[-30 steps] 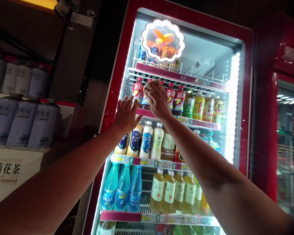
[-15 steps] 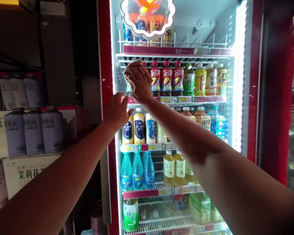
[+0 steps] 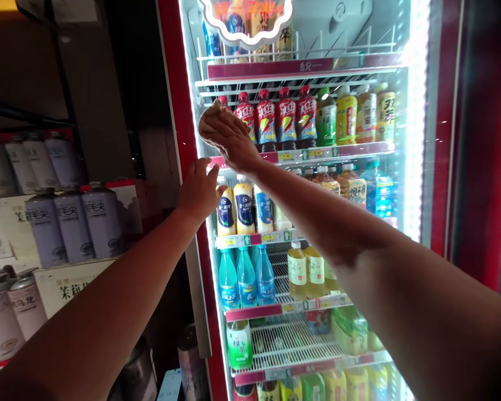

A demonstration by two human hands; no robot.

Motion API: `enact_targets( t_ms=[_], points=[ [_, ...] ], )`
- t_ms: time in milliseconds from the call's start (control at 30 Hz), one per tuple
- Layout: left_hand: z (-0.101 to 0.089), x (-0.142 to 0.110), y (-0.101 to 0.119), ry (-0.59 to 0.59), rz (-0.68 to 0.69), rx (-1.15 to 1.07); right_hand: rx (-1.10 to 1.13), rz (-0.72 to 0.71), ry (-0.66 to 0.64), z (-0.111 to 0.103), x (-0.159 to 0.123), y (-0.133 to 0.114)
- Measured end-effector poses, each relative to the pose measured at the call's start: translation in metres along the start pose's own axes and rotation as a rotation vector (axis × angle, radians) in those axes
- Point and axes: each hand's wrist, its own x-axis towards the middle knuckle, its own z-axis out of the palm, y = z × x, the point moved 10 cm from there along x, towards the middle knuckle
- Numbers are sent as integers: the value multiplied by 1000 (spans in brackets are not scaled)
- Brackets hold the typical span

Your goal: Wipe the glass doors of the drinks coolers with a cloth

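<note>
My right hand (image 3: 236, 146) lies nearly flat over a crumpled brown cloth (image 3: 209, 120), holding it against the glass front of a lit drinks fridge, near its upper left side. Behind the glass, red-capped bottles (image 3: 287, 120) line the shelf beside that hand. Lower and to the left, my left hand (image 3: 201, 192) rests at the red door frame (image 3: 171, 94), fingers apart and nothing in them. Cream-coloured bottles with blue labels (image 3: 244, 207) show behind the glass to its right.
Left of the fridge, lilac canisters (image 3: 104, 223) and pale boxes (image 3: 8, 228) are stacked close to my left forearm. A glowing wavy-edged sign (image 3: 250, 40) is at the top of the fridge. Blue bottles (image 3: 246, 281) stand on a lower shelf.
My right hand has slid the cloth leftward across the glass, toward the frame. The left hand stays at the frame. The view has shifted and tilted slightly, showing more of the bottom shelf.
</note>
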Motion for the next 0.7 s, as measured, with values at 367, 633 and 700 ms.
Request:
enact_targets(
  t_ms=[367, 633, 700],
  points=[
    [-8, -4, -17, 147, -89, -184, -33, -38, -55, 15, -37, -26],
    [-1, -4, -24, 77, -115, -169, 18, 148, 100, -6, -46, 10],
    [2, -3, -21, 50, -87, -137, 23, 119, 89, -8, -53, 10]
  ],
)
